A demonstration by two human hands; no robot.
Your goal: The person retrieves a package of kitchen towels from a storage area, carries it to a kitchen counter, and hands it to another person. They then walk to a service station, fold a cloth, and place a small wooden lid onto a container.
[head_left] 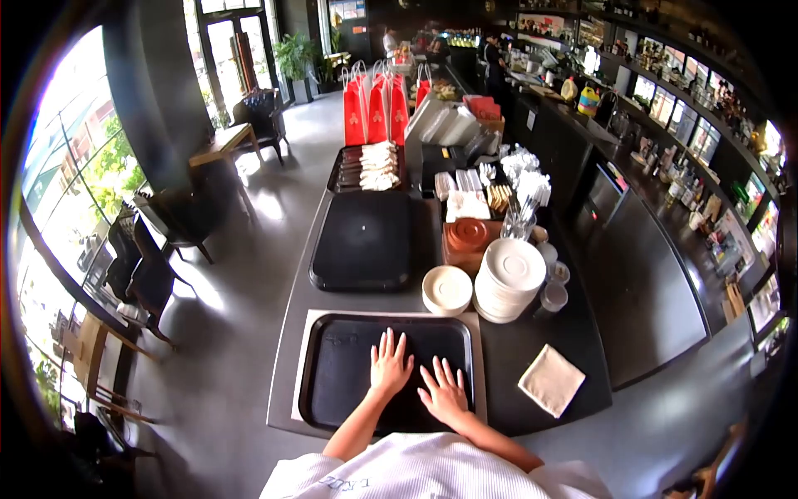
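Note:
A black serving tray lies on a pale mat at the near end of the dark counter. Over the middle of the tray my left hand is spread flat, fingers pointing away from me. My right hand rests to its right, fingers also apart, near the tray's right side. Neither hand holds anything. A folded beige cloth lies to the right. Just beyond the tray stand a short stack of cream saucers and a taller stack of white plates.
A pile of black trays sits farther along the counter, with rolled cutlery on another tray behind. Red paper bags stand at the back. Brown dishes and lidded cups are near the plates. Chairs stand at left.

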